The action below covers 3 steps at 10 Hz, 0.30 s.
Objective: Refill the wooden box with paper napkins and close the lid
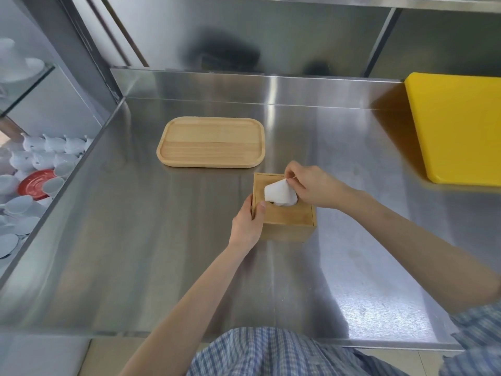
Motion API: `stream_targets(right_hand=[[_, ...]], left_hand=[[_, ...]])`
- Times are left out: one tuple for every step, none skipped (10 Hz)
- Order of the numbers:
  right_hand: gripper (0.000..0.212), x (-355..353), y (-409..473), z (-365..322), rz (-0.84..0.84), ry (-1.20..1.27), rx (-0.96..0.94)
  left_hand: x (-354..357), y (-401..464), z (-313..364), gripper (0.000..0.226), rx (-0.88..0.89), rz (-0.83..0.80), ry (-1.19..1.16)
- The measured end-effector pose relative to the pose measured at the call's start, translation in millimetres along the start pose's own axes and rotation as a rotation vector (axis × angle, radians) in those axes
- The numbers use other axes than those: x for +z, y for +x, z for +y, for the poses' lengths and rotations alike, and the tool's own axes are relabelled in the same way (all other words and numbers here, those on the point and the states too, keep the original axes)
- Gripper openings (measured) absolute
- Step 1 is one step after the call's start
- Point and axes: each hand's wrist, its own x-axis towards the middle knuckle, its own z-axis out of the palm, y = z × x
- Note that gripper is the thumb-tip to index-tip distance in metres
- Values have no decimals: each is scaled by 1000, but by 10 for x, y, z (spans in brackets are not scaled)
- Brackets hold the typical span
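A square wooden box [290, 221] stands on the steel counter, its lid on top. A white paper napkin [279, 194] sticks up through the opening in the lid. My right hand [314, 185] pinches the napkin's upper tip between thumb and fingers. My left hand [248, 221] grips the box's left side, thumb on the lid's edge. What lies inside the box is hidden.
A wooden tray [211, 142] lies behind the box to the left. A yellow cutting board [458, 126] sits at the right edge. White cups [40, 156] and a red saucer [34, 184] fill a lower shelf on the left. A steel backsplash [244, 85] rises behind.
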Motion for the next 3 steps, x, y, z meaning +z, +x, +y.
stream_targets(right_hand=[[23, 7, -10, 13, -11, -2, -12], [26, 14, -13, 24, 28, 24, -23], [34, -25, 15, 44, 121, 58, -20]], left_hand=[[-5, 4, 11, 44, -11, -2, -23], [-18, 14, 5, 45, -35, -21, -18], [-105, 75, 16, 50, -80, 10, -10]])
